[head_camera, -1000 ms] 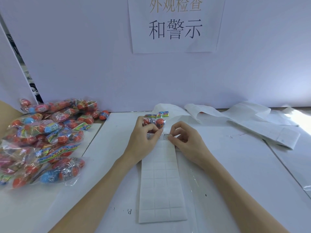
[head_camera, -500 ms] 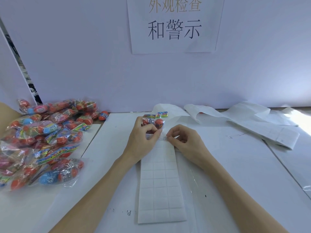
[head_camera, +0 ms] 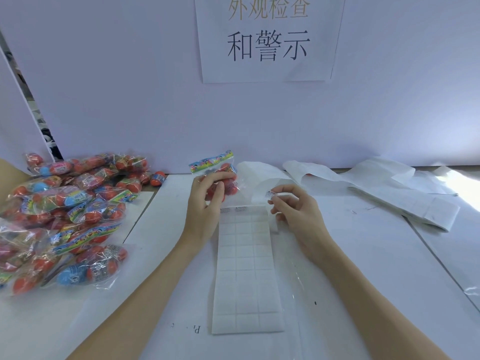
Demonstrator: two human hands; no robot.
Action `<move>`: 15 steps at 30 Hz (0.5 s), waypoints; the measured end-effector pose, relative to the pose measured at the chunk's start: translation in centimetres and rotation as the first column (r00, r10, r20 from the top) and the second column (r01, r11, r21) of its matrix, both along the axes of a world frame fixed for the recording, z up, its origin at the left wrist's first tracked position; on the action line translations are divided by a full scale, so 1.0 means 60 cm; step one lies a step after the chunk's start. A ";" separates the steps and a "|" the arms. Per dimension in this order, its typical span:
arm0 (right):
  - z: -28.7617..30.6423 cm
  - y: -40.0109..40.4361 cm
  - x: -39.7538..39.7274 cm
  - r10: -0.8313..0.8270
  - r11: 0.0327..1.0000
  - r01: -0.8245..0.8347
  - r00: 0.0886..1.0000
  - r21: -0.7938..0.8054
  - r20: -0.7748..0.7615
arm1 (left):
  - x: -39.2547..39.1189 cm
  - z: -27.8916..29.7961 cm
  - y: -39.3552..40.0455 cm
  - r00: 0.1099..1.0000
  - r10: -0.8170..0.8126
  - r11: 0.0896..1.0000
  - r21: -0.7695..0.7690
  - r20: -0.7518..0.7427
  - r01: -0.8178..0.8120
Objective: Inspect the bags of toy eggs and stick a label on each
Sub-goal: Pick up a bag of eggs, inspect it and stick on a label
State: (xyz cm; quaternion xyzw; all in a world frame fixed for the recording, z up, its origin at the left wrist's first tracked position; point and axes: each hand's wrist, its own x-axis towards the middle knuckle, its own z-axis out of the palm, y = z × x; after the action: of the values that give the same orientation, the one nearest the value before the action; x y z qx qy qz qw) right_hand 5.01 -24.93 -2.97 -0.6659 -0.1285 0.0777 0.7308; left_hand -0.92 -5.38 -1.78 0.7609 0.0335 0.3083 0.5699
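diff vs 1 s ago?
The right hand peeled a label off the label sheet and now pinches it just above the sheet. The left hand lifted the bag of eggs it grips. The pile of bags and the sheet stayed put.

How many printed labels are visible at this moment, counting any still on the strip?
3. Two sit side by side on the label strip at its far end; the right hand pinches one label just above. More may lie hidden behind the left hand.
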 end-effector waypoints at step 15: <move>-0.003 -0.001 0.010 -0.026 0.995 0.027 1.000 0.097 -0.016 | -0.004 -0.009 -0.040 0.971 -0.181 0.983 0.002 -0.156 0.184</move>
State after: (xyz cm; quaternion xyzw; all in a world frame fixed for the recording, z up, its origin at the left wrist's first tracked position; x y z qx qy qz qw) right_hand 5.61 -24.99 -3.17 -0.6307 -0.1180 0.0664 0.7641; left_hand -1.14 -7.76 -2.33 0.7869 0.0051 0.1949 0.5855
